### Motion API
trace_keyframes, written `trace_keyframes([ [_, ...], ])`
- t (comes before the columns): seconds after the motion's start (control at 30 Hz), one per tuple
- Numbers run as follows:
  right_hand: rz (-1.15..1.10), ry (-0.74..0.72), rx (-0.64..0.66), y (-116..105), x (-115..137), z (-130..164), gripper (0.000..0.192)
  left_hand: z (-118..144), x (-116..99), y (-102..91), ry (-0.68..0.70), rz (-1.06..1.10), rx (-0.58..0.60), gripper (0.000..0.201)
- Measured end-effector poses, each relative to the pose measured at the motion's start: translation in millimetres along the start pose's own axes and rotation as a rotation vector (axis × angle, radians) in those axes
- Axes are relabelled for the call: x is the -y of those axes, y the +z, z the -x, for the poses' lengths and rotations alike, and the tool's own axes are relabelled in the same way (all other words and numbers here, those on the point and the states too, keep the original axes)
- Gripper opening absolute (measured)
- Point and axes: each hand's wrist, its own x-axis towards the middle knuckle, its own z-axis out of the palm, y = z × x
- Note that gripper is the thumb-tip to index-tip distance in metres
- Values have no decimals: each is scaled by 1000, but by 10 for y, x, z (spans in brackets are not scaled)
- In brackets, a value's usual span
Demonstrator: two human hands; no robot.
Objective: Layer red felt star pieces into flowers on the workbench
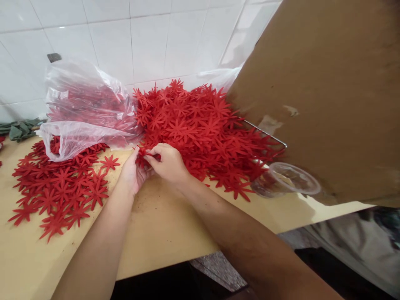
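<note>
My left hand (133, 173) and my right hand (168, 163) meet at the near edge of a large heap of red flower-shaped cutouts (200, 129). Together they pinch a small stack of red cutouts (144, 153) between fingertips and thumbs. A flatter spread of the same red cutouts (59, 187) lies on the tan tabletop (162, 225) to the left of my left forearm. A clear plastic bag (84, 112) with more red cutouts inside sits behind that spread, against the wall.
A big brown cardboard sheet (328, 96) leans in from the right, over a clear plastic cup (286, 179) and a thin metal wire frame (265, 134). Green pieces (20, 129) lie at the far left. White wall tiles (150, 41) stand behind. The table's front edge runs near my elbows.
</note>
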Motion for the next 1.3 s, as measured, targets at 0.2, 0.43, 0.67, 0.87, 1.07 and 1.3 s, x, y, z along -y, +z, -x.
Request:
trace_keyframes([
  [0.2,-19,19,-44,-24,-17,-15,23,31,10,-11,19,-42,72,25],
  [0.43,-164,-5,1,14,-52,-31,13,-20,40,-28,60,-50,-32,9],
  [0.67,-446,137,122,0,-88,-53,7,-28,45,-24,120,-91,-108,8],
  [0.87,-621,243,160,-14,-73,-72,15,-13,48,-2,126,-147,-155,11],
  [1.07,-827,346,146,-22,-52,-72,11,-13,61,-4,169,-210,-170,13],
  [1.3,-1013,502,103,-79,-32,-84,16,-14,71,3,177,-192,-161,18],
])
